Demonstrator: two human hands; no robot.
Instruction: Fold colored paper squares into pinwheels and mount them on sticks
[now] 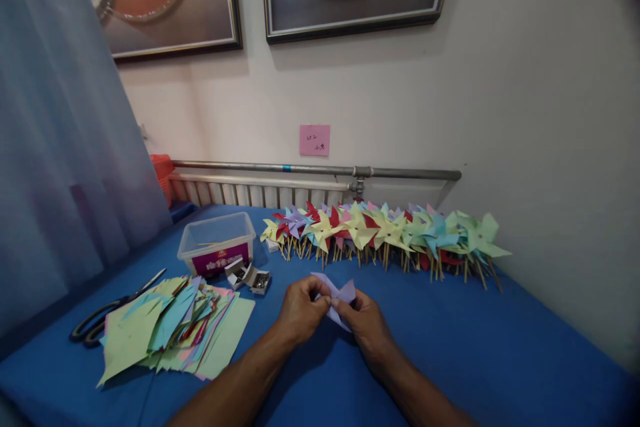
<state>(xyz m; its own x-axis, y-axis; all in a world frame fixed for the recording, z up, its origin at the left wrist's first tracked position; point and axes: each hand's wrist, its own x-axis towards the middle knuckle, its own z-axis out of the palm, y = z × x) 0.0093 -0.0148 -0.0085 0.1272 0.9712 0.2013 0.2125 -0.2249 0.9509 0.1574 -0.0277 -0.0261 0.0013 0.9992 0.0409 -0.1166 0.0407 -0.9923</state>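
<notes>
Both of my hands meet over the blue table [450, 340], pinching one piece of lilac paper [345, 292] folded partway into a pinwheel shape. My left hand [299, 310] grips its left side and my right hand [364, 320] grips its right side, fingertips almost touching. To the left lies a pile of cut coloured paper squares [170, 333]. Beyond my hands, a long row of finished paper pinwheels on wooden sticks [385, 230] leans along the wall.
Black scissors [107, 313] lie left of the paper pile. A clear plastic tub [216, 243] and small open boxes of pins [247, 277] sit behind the pile. A radiator and pipe [315, 170] run along the wall; a curtain [60, 147] hangs at left.
</notes>
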